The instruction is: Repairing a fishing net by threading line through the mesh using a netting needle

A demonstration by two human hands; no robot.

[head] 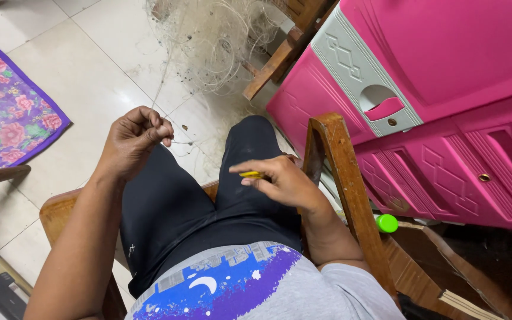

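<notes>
I sit on a wooden chair [339, 172] and look down at my lap in dark shorts. My left hand [133, 139] is raised over my left thigh, its fingertips pinched on a thin pale strand of fishing net [208, 41] that trails across the floor to a tangled heap ahead. My right hand [282, 181] rests over my right thigh beside the chair's armrest and grips a small yellow netting needle [250, 175], which points left towards the other hand.
A pink plastic cabinet [445, 95] with grey trim stands close on my right. A green bottle cap [386, 223] sits by the chair. A purple floral mat [7, 109] lies on the pale tiled floor at left. More wooden furniture stands behind the net.
</notes>
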